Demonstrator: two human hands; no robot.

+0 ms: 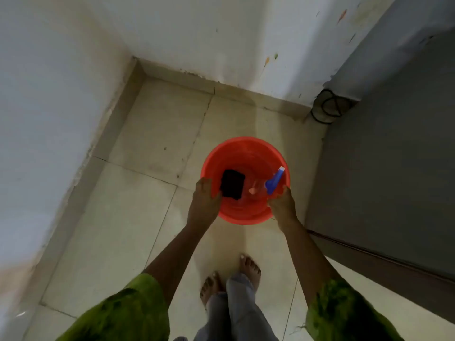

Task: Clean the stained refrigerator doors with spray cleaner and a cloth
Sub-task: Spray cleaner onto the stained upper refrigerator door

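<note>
Nearest you, your bare feet (pixel 231 279) stand on the tiled floor (pixel 128 217), arms stretched down ahead. Your left hand (pixel 204 200) is closed on the near-left rim of the orange bucket (pixel 242 216), thumb hooked inside; your right hand (pixel 283 205) grips the near-right rim the same way. Both tools lie inside the bucket, just beyond your fingers. The dark cloth (pixel 232 184) sits against the left wall, touching your left thumb, so that hand is nearer it. The spray bottle (pixel 270 183) leans toward the right wall, its long axis running from the bucket's middle up to the blue trigger head by your right hand. Farther right stands the grey refrigerator (pixel 394 156), with a coiled black cable (pixel 327 109) at its far corner. Nothing blocks either reach.
</note>
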